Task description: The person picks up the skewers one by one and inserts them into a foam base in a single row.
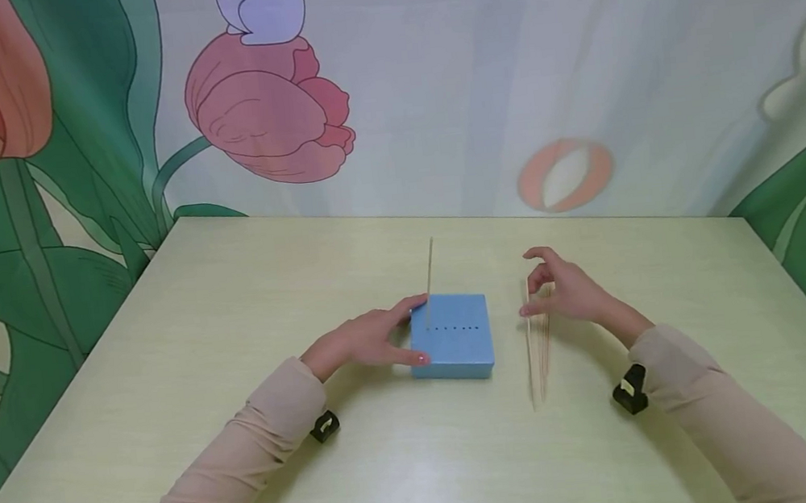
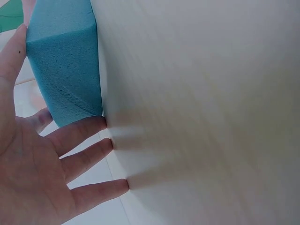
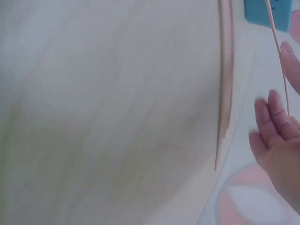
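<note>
My left hand (image 1: 375, 337) grips a blue block (image 1: 458, 372) at its left side, thumb at the front and index finger at the back. One thin stick (image 1: 430, 273) stands upright in the block, left of a row of small holes. In the left wrist view my left hand's (image 2: 42, 164) other fingertips rest on the table beside the block (image 2: 68, 70). At the right, my right hand (image 1: 570, 292) is over a bundle of thin sticks (image 1: 546, 355). The right wrist view shows one stick (image 3: 277, 37) off the table between the thumb and fingers of my right hand (image 3: 281, 140).
The pale table (image 1: 289, 279) reaches back to a curtain (image 1: 432, 103) printed with flowers and leaves. The loose sticks (image 3: 226, 70) lie close together on the table, to the right of the block. A black device is strapped at each wrist.
</note>
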The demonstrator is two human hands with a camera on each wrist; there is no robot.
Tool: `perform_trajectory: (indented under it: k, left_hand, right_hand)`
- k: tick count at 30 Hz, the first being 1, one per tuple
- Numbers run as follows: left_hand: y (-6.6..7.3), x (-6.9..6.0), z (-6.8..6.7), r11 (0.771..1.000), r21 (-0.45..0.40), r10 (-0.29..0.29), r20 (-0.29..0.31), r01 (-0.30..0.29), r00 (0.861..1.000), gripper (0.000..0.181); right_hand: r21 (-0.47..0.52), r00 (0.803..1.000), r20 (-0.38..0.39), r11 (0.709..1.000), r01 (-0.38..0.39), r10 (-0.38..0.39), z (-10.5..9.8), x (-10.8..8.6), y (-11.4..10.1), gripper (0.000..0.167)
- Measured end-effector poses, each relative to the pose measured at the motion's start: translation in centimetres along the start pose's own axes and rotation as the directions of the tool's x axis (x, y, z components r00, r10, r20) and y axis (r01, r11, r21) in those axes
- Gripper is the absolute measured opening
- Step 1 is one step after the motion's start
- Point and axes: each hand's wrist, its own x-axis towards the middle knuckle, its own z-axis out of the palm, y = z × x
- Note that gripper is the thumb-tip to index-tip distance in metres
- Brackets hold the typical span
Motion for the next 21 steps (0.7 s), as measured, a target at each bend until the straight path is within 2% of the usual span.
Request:
perform_trajectory:
  k: [6,11,13,21]
  left_hand:
    - [-0.1,-0.1,-0.1,1.000,-0.010,0.003,-0.002,-0.003,1.000,0.089]
    - [-0.3,0.0,0.0,1.000,-0.012,0.009,-0.001,-0.009,1.000,0.089]
    - [-0.3,0.1,0.0,1.000,-0.011,0.010,-0.002,-0.010,1.000,0.089]
    - [-0.5,0.2,0.1,1.000,-0.015,0.011,0.001,-0.011,1.000,0.090]
  right_hand:
    - [0.197,0.998,-0.015,0.979,-0.054,0.059,0.0,-0.4,-0.8,0.073]
    - [0.351,0.997,-0.038,0.935,-0.050,0.067,0.2,-0.8,-1.6,0.071]
    - [0.394,0.997,-0.051,0.918,-0.035,0.060,0.2,-1.0,-2.0,0.071]
    - [0.436,0.988,-0.151,0.894,0.098,-0.034,0.2,-1.8,-4.0,0.072]
